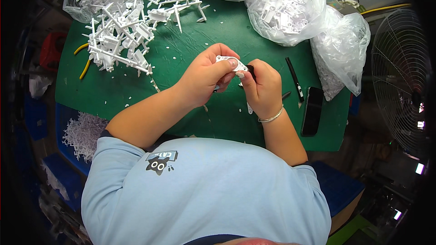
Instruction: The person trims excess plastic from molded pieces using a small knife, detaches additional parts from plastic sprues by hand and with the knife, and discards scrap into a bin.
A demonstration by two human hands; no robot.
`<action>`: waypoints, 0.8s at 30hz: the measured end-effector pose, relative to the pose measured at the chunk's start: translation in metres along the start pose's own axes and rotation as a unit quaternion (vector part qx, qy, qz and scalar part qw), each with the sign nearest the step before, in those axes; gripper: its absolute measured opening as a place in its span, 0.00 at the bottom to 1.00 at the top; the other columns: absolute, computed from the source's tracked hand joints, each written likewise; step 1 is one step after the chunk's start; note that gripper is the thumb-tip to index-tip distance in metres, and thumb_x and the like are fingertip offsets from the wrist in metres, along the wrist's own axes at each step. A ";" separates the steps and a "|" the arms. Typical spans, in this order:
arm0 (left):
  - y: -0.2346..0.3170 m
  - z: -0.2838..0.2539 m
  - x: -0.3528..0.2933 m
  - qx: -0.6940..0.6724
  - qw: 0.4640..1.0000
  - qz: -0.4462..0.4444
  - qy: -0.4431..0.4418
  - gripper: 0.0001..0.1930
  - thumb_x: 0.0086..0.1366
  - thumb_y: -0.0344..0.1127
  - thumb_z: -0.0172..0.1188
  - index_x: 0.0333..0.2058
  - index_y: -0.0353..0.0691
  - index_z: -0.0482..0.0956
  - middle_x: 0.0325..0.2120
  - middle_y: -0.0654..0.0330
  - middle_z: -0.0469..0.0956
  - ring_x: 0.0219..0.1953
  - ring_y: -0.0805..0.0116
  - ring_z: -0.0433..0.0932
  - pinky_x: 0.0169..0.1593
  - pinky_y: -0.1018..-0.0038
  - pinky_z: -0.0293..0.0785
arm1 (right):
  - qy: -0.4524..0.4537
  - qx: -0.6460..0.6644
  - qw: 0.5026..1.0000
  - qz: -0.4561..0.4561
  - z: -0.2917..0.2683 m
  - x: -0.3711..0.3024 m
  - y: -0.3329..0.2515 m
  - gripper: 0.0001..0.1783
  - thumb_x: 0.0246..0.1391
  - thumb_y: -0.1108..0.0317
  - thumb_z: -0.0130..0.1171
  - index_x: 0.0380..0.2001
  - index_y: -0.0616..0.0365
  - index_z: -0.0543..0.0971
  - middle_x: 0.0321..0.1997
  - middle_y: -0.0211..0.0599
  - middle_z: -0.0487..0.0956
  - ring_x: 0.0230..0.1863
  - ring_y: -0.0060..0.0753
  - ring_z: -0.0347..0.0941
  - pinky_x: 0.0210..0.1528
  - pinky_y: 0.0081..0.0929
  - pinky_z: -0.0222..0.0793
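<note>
Head view, white part: small flat plastic piece (240,67) with holes, held between both hands above the green worktop (227,27).
Left hand: thumb and fingers of the left hand (204,75) pinch the white piece from its left side.
Right hand: fingers of the right hand (264,86) are curled round a dark tool (250,69); the thumb tip sits at the piece's right end; the tool is mostly hidden, so its kind cannot be told.
Progress: one piece appears to be mid-work; a tangled heap of white branched parts (120,41) at upper left looks unhandled; whether the bagged parts are finished cannot be told.
Bags: clear bag of white parts (284,38) at the far edge; another filled clear bag (347,41) beside it at right.
Offcuts: blue bin (61,118) at lower left holds thin white scraps; small crumbs dot the worktop.
Around: yellow-handled tool (85,69) by the heap; black pen (294,79) and phone (312,111) right of the right hand; wire fan (397,59) beyond.
In the way: heap and bags crowd the far side, apart from the hands; pen and phone limit room at right.
</note>
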State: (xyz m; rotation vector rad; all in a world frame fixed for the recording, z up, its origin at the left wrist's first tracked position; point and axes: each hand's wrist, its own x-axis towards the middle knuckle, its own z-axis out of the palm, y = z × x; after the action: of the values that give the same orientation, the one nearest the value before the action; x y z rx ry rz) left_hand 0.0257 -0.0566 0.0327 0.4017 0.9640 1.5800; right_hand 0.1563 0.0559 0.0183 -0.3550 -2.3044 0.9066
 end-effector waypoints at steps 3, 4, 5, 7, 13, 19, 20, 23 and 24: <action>-0.001 -0.001 0.000 -0.015 1.000 -0.011 -0.010 0.09 0.65 0.34 0.54 0.40 0.39 0.67 0.18 0.67 0.67 0.17 0.81 0.60 0.21 0.80 0.56 | -0.003 0.007 1.000 -0.002 0.000 0.000 -0.001 0.19 0.54 0.59 0.60 0.20 0.60 0.68 0.16 0.41 0.65 0.17 0.43 0.61 0.20 0.34 0.57; -0.001 -0.002 0.000 -0.021 1.000 -0.012 -0.018 0.09 0.65 0.34 0.53 0.41 0.38 0.66 0.19 0.66 0.68 0.18 0.81 0.61 0.22 0.80 0.57 | -0.007 0.009 1.000 -0.001 0.000 0.000 -0.001 0.19 0.55 0.60 0.60 0.20 0.61 0.68 0.16 0.41 0.65 0.17 0.44 0.61 0.20 0.34 0.57; -0.002 -0.002 0.000 -0.021 1.000 -0.012 -0.018 0.09 0.65 0.34 0.53 0.41 0.38 0.66 0.19 0.66 0.68 0.18 0.81 0.61 0.22 0.80 0.57 | -0.008 0.009 1.000 -0.002 0.000 -0.001 -0.001 0.19 0.55 0.60 0.60 0.20 0.61 0.68 0.16 0.41 0.65 0.17 0.44 0.61 0.20 0.34 0.57; -0.002 -0.002 0.000 -0.028 0.999 -0.011 -0.017 0.09 0.65 0.34 0.54 0.41 0.38 0.67 0.19 0.67 0.68 0.18 0.81 0.61 0.22 0.80 0.57 | -0.024 0.011 1.000 0.004 -0.001 -0.001 -0.001 0.18 0.56 0.61 0.59 0.20 0.61 0.68 0.16 0.42 0.65 0.17 0.44 0.61 0.20 0.35 0.58; -0.005 -0.001 -0.001 -0.057 0.998 -0.028 -0.017 0.07 0.66 0.35 0.53 0.40 0.42 0.67 0.17 0.68 0.66 0.17 0.81 0.60 0.21 0.81 0.55 | -0.035 0.044 0.998 0.028 -0.001 -0.003 -0.003 0.18 0.56 0.61 0.58 0.20 0.62 0.69 0.16 0.43 0.66 0.17 0.45 0.62 0.20 0.35 0.58; -0.008 0.001 -0.002 -0.076 0.997 -0.027 -0.009 0.07 0.66 0.36 0.53 0.40 0.43 0.67 0.17 0.68 0.66 0.17 0.80 0.60 0.20 0.81 0.56 | -0.033 0.038 0.998 0.024 -0.001 -0.002 -0.007 0.18 0.56 0.61 0.58 0.20 0.62 0.69 0.16 0.43 0.67 0.17 0.45 0.63 0.20 0.35 0.59; -0.008 0.002 -0.002 -0.076 0.997 -0.026 -0.009 0.07 0.66 0.36 0.53 0.40 0.43 0.67 0.17 0.68 0.66 0.17 0.80 0.60 0.20 0.81 0.56 | -0.033 0.037 0.998 0.023 0.000 -0.002 -0.007 0.18 0.56 0.61 0.58 0.20 0.62 0.69 0.16 0.43 0.67 0.17 0.45 0.63 0.20 0.35 0.59; -0.007 0.004 -0.004 -0.084 0.996 -0.025 -0.001 0.07 0.66 0.35 0.52 0.40 0.43 0.67 0.17 0.68 0.66 0.17 0.80 0.60 0.20 0.81 0.56 | -0.031 0.036 0.998 0.029 0.001 -0.002 -0.007 0.18 0.56 0.62 0.58 0.19 0.61 0.69 0.15 0.42 0.67 0.17 0.44 0.64 0.20 0.34 0.59; -0.007 0.004 -0.004 -0.092 0.995 -0.028 -0.002 0.07 0.67 0.35 0.51 0.40 0.42 0.66 0.18 0.67 0.67 0.18 0.79 0.61 0.22 0.80 0.57 | -0.026 0.030 0.999 0.024 0.001 -0.003 -0.006 0.18 0.56 0.62 0.58 0.19 0.61 0.69 0.15 0.42 0.67 0.17 0.44 0.64 0.20 0.34 0.59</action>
State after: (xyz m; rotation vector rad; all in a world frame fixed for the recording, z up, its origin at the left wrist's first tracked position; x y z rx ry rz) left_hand 0.0346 -0.0590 0.0308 0.2464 0.8116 1.6021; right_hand 0.1576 0.0498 0.0210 -0.3667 -2.3194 1.0188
